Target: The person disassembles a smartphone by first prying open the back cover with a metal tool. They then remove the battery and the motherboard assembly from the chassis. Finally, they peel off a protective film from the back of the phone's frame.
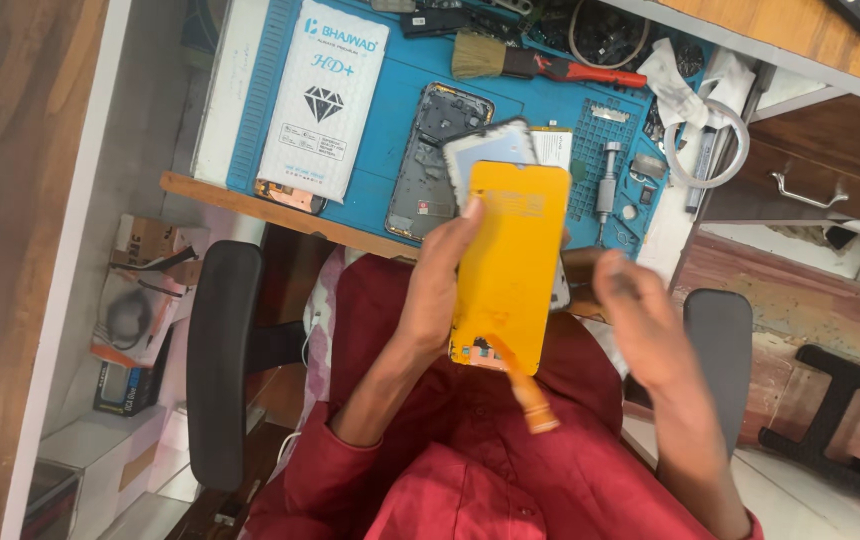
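Our left hand [437, 290] grips the yellow phone screen [510, 265] over our lap. Our right hand [640, 315] is loose, just beside it, holding nothing.

One yellow phone screen panel [510, 265], one open phone body [435, 160], one white box [322, 100], one brush [540, 65], two hands [440, 285].

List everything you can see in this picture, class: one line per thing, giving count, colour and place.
Display panel: one, orange-backed with a flex ribbon, held over the lap.
Phone frame: one, dark, opened, on the mat.
Work mat: one, blue, on the desk.
Flat box: one, white, on the mat.
Brush: one, red handle, top of mat.
Chair armrests: two, black, either side.
Left hand: fingers grip the panel's edge.
Right hand: blurred, open, beside the panel.
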